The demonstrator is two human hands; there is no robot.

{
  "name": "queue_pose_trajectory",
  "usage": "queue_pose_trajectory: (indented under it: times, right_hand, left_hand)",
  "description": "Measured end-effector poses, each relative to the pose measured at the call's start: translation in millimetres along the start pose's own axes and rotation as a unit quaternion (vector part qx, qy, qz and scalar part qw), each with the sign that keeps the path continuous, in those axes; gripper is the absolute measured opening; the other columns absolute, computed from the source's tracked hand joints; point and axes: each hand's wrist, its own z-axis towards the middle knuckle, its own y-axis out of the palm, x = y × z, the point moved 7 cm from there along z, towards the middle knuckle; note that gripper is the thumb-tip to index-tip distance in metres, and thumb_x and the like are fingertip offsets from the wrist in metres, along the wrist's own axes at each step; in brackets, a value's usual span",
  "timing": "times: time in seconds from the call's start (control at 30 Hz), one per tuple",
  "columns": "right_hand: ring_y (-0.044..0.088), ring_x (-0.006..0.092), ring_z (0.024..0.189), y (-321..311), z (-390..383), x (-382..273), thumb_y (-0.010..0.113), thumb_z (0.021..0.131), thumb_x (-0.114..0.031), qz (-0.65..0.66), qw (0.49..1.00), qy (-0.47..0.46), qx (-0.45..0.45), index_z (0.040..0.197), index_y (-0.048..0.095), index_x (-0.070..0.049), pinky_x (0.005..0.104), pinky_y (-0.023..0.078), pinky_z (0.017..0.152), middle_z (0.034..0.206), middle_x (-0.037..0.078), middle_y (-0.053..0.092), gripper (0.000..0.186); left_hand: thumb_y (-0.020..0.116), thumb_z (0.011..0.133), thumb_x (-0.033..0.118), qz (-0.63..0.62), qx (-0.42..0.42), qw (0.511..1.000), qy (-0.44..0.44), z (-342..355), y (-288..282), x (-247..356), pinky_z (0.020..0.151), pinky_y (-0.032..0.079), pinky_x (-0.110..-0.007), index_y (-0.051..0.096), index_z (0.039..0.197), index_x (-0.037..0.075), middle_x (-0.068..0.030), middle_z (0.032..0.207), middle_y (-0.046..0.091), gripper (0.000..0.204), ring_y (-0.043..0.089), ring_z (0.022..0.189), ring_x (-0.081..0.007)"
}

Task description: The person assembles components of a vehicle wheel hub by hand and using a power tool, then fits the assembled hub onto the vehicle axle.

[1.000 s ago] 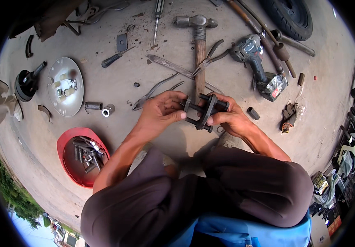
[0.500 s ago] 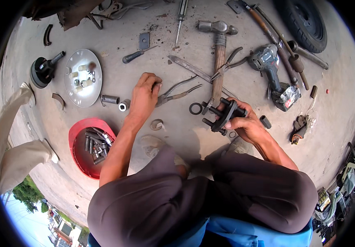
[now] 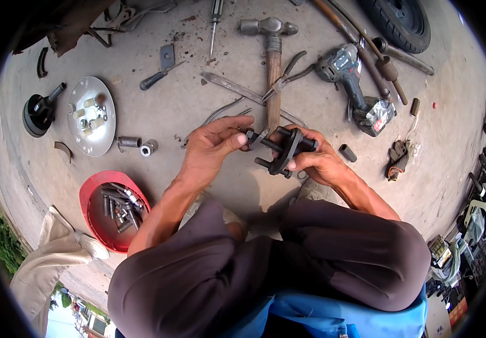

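Head view: beyond the fingers [image 3: 235,121], a hammer [image 3: 274,79] is laid on the floor [image 3: 375,183], the near end of its handle partly hidden behind the work. That handle is crossed by a flat bar [image 3: 229,84] and by pliers [image 3: 281,83]; further pliers [image 3: 224,108] are partly covered by the left hand [image 3: 208,147]. A cordless driver [image 3: 344,67] is set beyond and right of the right hand [image 3: 322,162], and a glove [image 3: 398,160] is seen farther right.

The black bolted assembly [image 3: 288,149] is gripped at its plate by the right fingers, above the floor. Its bolts are pointed toward the left fingers, which are bent close to one bolt's end; whether a small dark part is pinched there cannot be told.

Left of the left fingers, nearer the body, a red tub [image 3: 92,188] is filled partly with metal sockets and rods [image 3: 122,208]. Farther left, pale cylinders [image 3: 90,102] and small metal parts are held in a silver dish [image 3: 108,135].
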Motion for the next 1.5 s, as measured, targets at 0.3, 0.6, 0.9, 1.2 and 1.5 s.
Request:
queue_pose_trajectory:
  times: [0.3, 0.6, 0.9, 1.2, 1.5]
  right_hand:
    - [0.064, 0.0168, 0.091, -4.0, 0.2, 8.1, 0.073, 0.068, -0.002, -0.017, 1.000, 0.003, 0.001, 0.119, 0.063, 0.003, 0.0312, 0.050, 0.086, 0.098, 0.008, 0.069, 0.052]
    - [0.062, 0.0170, 0.088, -5.8, 0.8, 10.2, 0.073, 0.068, -0.002, 0.018, 1.000, 0.006, 0.000, 0.113, 0.065, 0.001, 0.0309, 0.049, 0.081, 0.093, 0.008, 0.068, 0.046]
    - [0.061, 0.0161, 0.084, -5.2, 0.5, 12.9, 0.073, 0.068, -0.004, 0.007, 1.000, 0.008, 0.002, 0.109, 0.065, 0.000, 0.0303, 0.048, 0.078, 0.089, 0.008, 0.067, 0.041]
    - [0.060, 0.0153, 0.078, -7.3, -0.7, 14.1, 0.072, 0.070, -0.004, 0.013, 1.000, 0.012, 0.014, 0.107, 0.065, 0.000, 0.0297, 0.048, 0.075, 0.086, 0.007, 0.066, 0.038]
    - [0.059, 0.0143, 0.075, -7.4, -0.4, 11.8, 0.071, 0.071, -0.006, -0.003, 1.000, -0.001, 0.016, 0.105, 0.065, 0.000, 0.0291, 0.047, 0.072, 0.083, 0.006, 0.065, 0.034]
  left_hand:
    - [0.069, 0.088, -0.006, 0.074, -0.048, 0.993, 0.080, -4.6, 10.5, 10.5, 0.089, 0.052, -0.029, 0.070, 0.111, 0.000, -0.0094, 0.119, 0.062, 0.024, 0.063, 0.103, -0.0144]
    - [0.071, 0.088, -0.002, 0.126, -0.037, 0.990, -0.051, -4.1, 11.6, -3.1, 0.091, 0.051, -0.029, 0.064, 0.121, -0.001, -0.0089, 0.116, 0.061, 0.033, 0.061, 0.105, -0.0142]
    - [0.070, 0.090, 0.004, 0.090, -0.043, 0.995, 0.006, -10.8, 22.0, 6.2, 0.087, 0.050, -0.028, 0.064, 0.118, -0.001, -0.0073, 0.110, 0.063, 0.029, 0.061, 0.099, -0.0138]
    - [0.065, 0.091, -0.005, 0.129, -0.030, 0.988, -0.083, -10.7, 18.2, -3.4, 0.097, 0.045, -0.031, 0.062, 0.113, 0.001, -0.0100, 0.125, 0.054, 0.023, 0.055, 0.114, -0.0156]
    - [0.065, 0.090, -0.006, 0.139, -0.032, 0.977, -0.157, -10.2, 12.8, -12.4, 0.098, 0.045, -0.031, 0.059, 0.118, 0.002, -0.0105, 0.129, 0.053, 0.030, 0.054, 0.115, -0.0159]
